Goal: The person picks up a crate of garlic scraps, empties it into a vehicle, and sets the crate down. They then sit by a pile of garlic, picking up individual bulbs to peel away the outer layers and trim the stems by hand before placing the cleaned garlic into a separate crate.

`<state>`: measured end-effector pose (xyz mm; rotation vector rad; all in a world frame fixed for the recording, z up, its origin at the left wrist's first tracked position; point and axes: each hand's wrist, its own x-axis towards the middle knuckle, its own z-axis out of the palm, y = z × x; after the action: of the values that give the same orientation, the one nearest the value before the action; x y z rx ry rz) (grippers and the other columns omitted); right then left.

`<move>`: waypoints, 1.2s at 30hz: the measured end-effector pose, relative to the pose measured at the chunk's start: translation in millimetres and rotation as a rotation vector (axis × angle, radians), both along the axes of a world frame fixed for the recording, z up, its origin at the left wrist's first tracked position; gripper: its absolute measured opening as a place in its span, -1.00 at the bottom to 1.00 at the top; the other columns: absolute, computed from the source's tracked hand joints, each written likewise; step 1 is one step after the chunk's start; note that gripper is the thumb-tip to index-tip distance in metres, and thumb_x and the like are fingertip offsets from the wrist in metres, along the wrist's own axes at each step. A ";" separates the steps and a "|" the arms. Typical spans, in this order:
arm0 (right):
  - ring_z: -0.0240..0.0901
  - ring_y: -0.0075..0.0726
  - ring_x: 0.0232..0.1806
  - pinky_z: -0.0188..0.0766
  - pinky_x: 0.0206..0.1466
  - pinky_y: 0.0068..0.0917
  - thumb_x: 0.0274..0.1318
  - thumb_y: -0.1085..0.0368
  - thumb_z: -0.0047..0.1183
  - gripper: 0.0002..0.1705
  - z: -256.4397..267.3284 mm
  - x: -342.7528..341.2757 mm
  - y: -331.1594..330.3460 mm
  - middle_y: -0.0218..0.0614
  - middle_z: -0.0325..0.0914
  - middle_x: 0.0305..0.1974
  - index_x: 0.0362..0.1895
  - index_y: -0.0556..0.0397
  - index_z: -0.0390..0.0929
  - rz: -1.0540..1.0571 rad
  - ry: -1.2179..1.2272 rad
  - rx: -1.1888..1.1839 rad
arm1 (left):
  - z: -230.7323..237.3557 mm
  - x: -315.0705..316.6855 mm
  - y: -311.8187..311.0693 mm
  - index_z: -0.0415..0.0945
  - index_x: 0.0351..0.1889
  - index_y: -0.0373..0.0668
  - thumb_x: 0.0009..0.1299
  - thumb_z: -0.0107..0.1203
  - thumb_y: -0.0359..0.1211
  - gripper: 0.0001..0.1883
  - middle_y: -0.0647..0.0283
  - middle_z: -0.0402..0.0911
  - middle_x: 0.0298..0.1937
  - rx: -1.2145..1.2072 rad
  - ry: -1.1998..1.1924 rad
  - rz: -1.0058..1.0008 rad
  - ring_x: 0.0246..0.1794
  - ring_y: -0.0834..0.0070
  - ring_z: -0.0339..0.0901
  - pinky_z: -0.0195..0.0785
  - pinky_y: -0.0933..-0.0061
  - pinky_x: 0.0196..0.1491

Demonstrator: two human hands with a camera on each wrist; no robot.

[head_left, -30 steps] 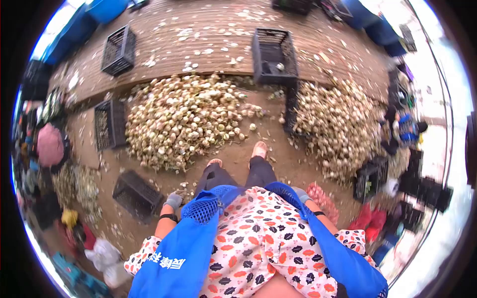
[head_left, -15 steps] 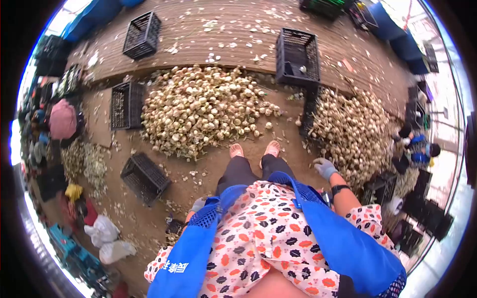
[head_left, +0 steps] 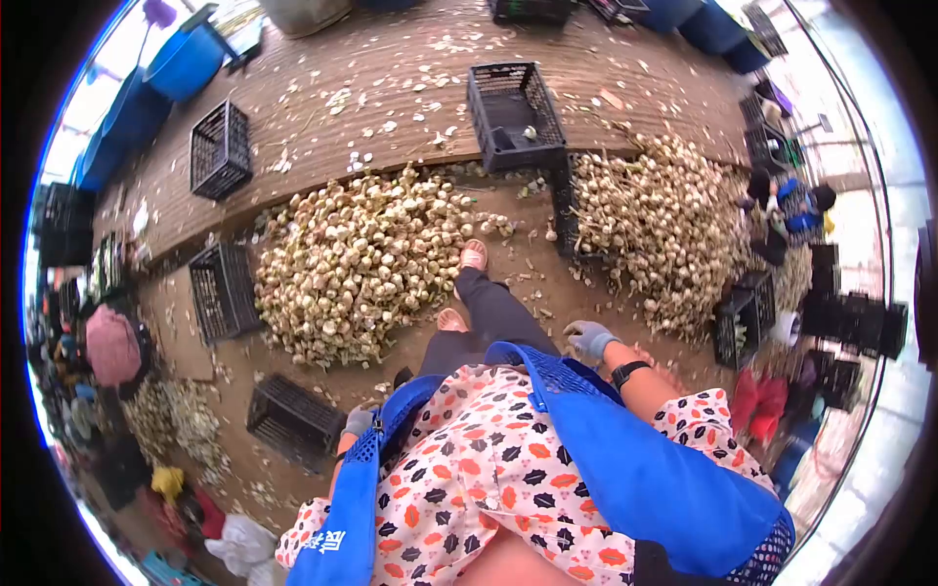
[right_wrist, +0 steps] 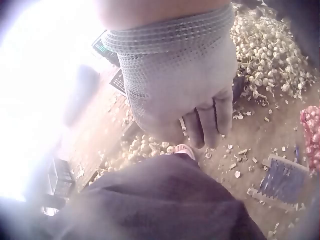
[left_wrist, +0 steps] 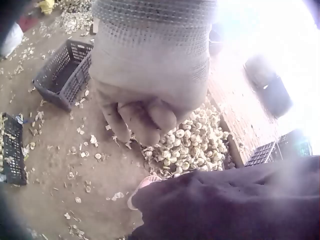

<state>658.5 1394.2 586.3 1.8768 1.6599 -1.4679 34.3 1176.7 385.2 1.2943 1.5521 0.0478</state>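
Note:
In the head view the gloved left hand (head_left: 361,420) hangs beside the hip, partly behind the blue vest. Its fingers (left_wrist: 140,120) are loosely curled with nothing held in the left wrist view. My gloved right hand (head_left: 590,338) hangs out to the right, over the dirt floor. The right wrist view shows its fingers (right_wrist: 207,120) loosely bent, holding nothing. A large heap of garlic bulbs (head_left: 357,264) lies in front of the feet, and a second heap (head_left: 664,230) lies to the right. Neither hand touches the bulbs.
A black crate (head_left: 296,422) rests on the floor at the left, another (head_left: 223,293) beside the large heap. Beyond a wooden platform edge stand two crates (head_left: 516,117), (head_left: 221,151). A red net bag (right_wrist: 312,132) lies at the right. Another person (head_left: 803,207) is far right.
The feet have stepped forward, one ahead of the other, toward the large heap. The view has shifted, and my right hand, extended half a second ago, now hangs nearer the body.

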 end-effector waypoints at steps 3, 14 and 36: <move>0.48 -0.14 -0.01 0.36 0.06 -0.38 -0.03 0.15 -0.03 -0.58 3.2 12.1 -9.6 -0.15 0.57 -0.09 -0.04 -0.07 0.56 -0.009 -0.035 -0.002 | 27.8 21.0 29.4 0.53 -0.03 -0.17 0.34 0.10 -0.40 -0.75 0.29 0.64 -0.19 -0.385 -0.226 0.576 -0.26 0.55 0.55 0.42 0.53 -0.11; 0.51 -0.20 -0.07 0.41 0.01 -0.38 0.05 0.19 -0.06 -0.65 -8.0 30.1 48.6 -0.20 0.58 -0.10 -0.08 0.01 0.57 0.020 -0.065 0.028 | 4.3 39.0 45.8 0.47 0.06 -0.27 0.38 0.00 -0.33 -0.67 0.18 0.62 -0.07 -0.503 -0.871 0.943 -0.07 0.37 0.53 0.38 0.42 0.04; 0.52 -0.33 -0.45 0.46 -0.34 -0.39 -0.03 0.31 -0.07 -0.68 -51.8 159.4 234.1 -0.23 0.57 -0.44 -0.15 0.04 0.58 -0.212 -0.085 0.098 | 55.4 136.1 157.1 0.53 0.02 -0.18 0.37 0.03 -0.42 -0.73 0.31 0.63 -0.15 -0.342 -0.362 0.687 -0.19 0.58 0.51 0.37 0.58 -0.13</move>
<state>817.8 1628.3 534.6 2.1943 1.5609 -1.3818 170.3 1333.7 440.6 0.4169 1.5341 0.4092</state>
